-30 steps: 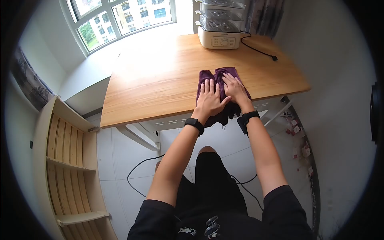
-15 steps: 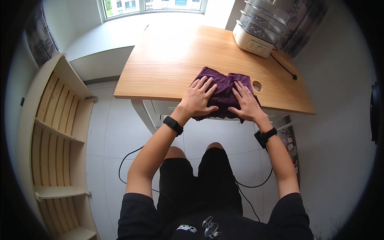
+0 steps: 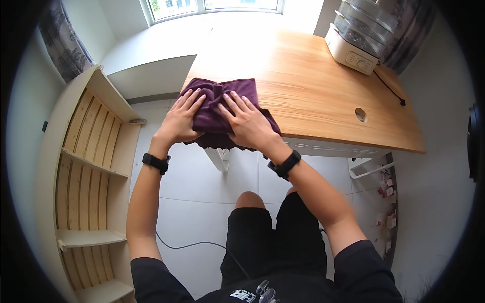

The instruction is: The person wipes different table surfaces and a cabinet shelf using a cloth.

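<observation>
A wrinkled dark purple cloth [image 3: 217, 113] lies over the front left corner of the wooden desk [image 3: 313, 96], and its near edge hangs past the desk's front edge. My left hand [image 3: 183, 117] presses flat on the cloth's left side, fingers spread. On its right side rests my right hand [image 3: 246, 121], also flat with fingers apart. Neither hand is closed around the cloth. Both wrists wear black bands.
A food steamer [image 3: 356, 45] with clear tiers stands at the desk's back right, its black cord [image 3: 389, 88] trailing over the top. A round hole [image 3: 360, 115] pierces the desk. Wooden shelves [image 3: 91, 166] stand at left. Another cable [image 3: 202, 244] crosses below.
Both hands and the cloth have slid left along the desk, from near the round hole to the left corner. The camera view has shifted somewhat too.
</observation>
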`<state>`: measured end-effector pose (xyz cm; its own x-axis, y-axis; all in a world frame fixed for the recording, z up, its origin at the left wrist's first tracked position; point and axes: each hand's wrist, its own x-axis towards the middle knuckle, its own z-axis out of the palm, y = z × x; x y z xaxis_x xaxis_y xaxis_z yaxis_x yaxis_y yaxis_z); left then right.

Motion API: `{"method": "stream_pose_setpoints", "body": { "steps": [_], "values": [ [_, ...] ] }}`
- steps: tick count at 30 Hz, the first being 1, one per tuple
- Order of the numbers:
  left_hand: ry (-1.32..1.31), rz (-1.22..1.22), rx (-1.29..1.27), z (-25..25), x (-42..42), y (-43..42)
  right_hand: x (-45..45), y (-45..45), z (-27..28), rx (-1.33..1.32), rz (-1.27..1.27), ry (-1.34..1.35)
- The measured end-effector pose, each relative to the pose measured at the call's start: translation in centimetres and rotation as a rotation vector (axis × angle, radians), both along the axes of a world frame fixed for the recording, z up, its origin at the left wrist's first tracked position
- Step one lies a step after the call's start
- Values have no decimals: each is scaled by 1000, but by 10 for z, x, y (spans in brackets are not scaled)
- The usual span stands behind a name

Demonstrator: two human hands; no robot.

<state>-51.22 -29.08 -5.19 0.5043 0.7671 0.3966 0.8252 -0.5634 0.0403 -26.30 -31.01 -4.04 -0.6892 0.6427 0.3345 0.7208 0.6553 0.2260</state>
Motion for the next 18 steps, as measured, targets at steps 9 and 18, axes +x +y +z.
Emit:
{"method": "stream_pose_setpoints", "body": {
  "steps": [9, 18],
  "values": [
    [50, 115, -23, -3, 18, -6, 2, 1, -5, -41, 70, 110],
    [216, 99, -172, 10, 77, -36, 64, -12, 0, -193, 61, 274]
  ]
}}
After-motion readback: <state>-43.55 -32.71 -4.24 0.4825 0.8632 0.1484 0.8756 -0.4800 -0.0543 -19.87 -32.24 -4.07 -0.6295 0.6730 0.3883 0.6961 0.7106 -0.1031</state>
